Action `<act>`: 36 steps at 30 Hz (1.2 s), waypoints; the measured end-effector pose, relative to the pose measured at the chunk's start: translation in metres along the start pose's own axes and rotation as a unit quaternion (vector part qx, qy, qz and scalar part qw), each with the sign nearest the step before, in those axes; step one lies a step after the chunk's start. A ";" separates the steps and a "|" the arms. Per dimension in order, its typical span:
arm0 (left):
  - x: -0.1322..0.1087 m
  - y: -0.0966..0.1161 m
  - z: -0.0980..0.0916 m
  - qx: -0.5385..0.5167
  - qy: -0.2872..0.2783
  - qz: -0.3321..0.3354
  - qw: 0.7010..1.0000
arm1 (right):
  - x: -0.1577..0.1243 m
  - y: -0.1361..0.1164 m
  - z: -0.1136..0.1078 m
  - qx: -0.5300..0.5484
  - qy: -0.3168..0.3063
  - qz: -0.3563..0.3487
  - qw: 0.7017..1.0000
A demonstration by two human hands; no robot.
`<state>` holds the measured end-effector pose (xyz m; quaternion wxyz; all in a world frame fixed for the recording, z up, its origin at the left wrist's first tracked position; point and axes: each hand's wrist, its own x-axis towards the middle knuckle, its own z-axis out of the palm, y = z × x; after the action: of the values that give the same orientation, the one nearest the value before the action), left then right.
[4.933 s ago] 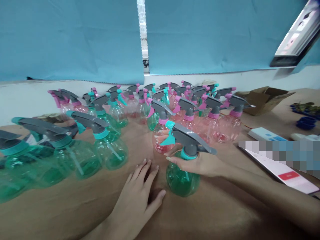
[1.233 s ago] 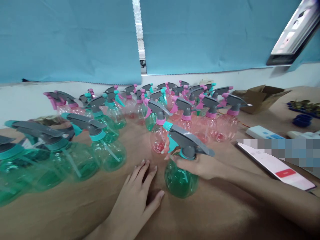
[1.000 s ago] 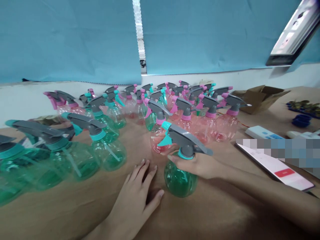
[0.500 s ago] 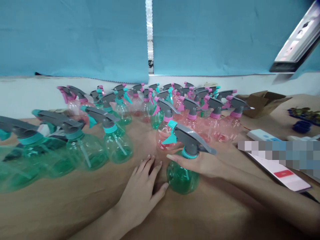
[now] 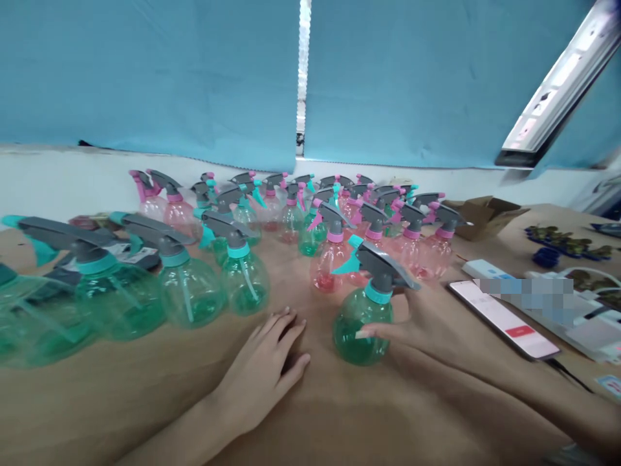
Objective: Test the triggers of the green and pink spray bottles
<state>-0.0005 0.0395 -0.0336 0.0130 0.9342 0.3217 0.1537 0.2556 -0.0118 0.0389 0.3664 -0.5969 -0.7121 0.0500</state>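
Note:
A green spray bottle (image 5: 356,330) with a grey and teal trigger head stands upright on the table in front of me. My right hand (image 5: 412,323) is at its right side, thumb across the front of the round body. The other fingers are hidden behind the bottle. To the left, my left hand (image 5: 266,349) rests palm down on the table with fingers stretched out, holding nothing and apart from the bottle. Just behind the bottle is a pink spray bottle (image 5: 323,266). Left of my left hand stands another green spray bottle (image 5: 245,285), first of a row.
Several pink and green spray bottles crowd the back of the brown table (image 5: 194,395). A phone (image 5: 504,320) with a lit screen lies right of my right hand. Beyond it are a white power strip (image 5: 492,278), an open cardboard box (image 5: 480,217) and small potted plants (image 5: 567,243).
My right hand has moved from the green spray bottle's neck down to the side of its body. My left hand stays flat on the table. The camera view has shifted slightly.

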 end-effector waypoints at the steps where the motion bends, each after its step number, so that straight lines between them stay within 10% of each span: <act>1: -0.004 -0.002 -0.002 0.000 0.005 0.000 1.000 | -0.004 -0.001 0.001 -0.005 0.006 0.009 1.000; 20: -0.030 -0.015 -0.019 -0.007 0.009 0.006 1.000 | 0.065 -0.031 0.083 0.044 0.008 -0.048 0.998; 36: -0.030 -0.017 -0.015 0.001 0.020 0.001 1.000 | 0.084 -0.038 0.092 0.050 -0.009 -0.014 0.999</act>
<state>-0.0378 0.0339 -0.0298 0.0049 0.9312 0.3213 0.1723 0.1698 0.0859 0.0305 0.3906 -0.5668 -0.7203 0.0858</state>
